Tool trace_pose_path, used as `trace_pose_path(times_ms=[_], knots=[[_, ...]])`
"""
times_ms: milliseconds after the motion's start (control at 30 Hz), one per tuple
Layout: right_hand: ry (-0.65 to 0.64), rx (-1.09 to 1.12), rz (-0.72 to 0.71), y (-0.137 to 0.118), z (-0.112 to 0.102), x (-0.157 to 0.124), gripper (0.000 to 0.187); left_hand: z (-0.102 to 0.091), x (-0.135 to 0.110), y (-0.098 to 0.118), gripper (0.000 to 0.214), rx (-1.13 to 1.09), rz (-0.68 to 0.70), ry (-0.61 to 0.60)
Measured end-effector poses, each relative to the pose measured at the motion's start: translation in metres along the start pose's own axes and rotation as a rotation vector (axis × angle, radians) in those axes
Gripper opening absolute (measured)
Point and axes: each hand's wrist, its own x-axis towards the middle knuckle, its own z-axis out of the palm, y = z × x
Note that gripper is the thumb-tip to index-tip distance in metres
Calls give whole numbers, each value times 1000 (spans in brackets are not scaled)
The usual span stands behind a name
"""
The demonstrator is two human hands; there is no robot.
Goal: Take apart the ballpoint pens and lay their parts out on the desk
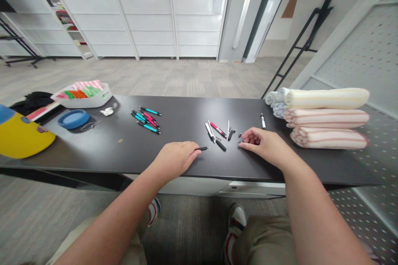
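Step in hand, judged: sorting or fitting loose pen parts at close range. Left hand [178, 158]: grip closed on a slim black pen piece with a pale tip [203, 148], held low over the matte black worktop [183, 120]. Right hand [261, 143]: fingers curled beside tiny dark fittings [240, 135]; whether its grip has taken any, cannot tell.

Between the 2 hands lie a short black tube [221, 145], a red-barrelled pen [218, 129] and a thin white rod [228, 130].

Next move seems to call for a fine fingertip pinch and steady alignment; the fittings could roll.

Surface: loose pile of turquoise and red pens [147, 120] to the left; white plastic tray [102, 98] and round blue lid-like object [73, 119] farther left; rolled cream and pink-striped towels [328, 118] at right.

Room: grey carpeted floor [155, 76], white panelled wall [149, 4] beyond.
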Motion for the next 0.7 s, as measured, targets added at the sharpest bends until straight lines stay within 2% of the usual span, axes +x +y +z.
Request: trace_pose_path(times_ms=[167, 367, 567, 700], knots=[[79, -85, 14, 2, 7, 4, 29, 0, 1, 0, 34, 6, 1, -10], [203, -43, 50, 10, 18, 10, 32, 0, 1, 1, 34, 5, -6, -7], [249, -103, 94, 3, 30, 20, 27, 0, 1, 1, 32, 13, -10, -14], [249, -139, 69, -2, 34, 25, 25, 0, 2, 2, 32, 21, -11, -13]])
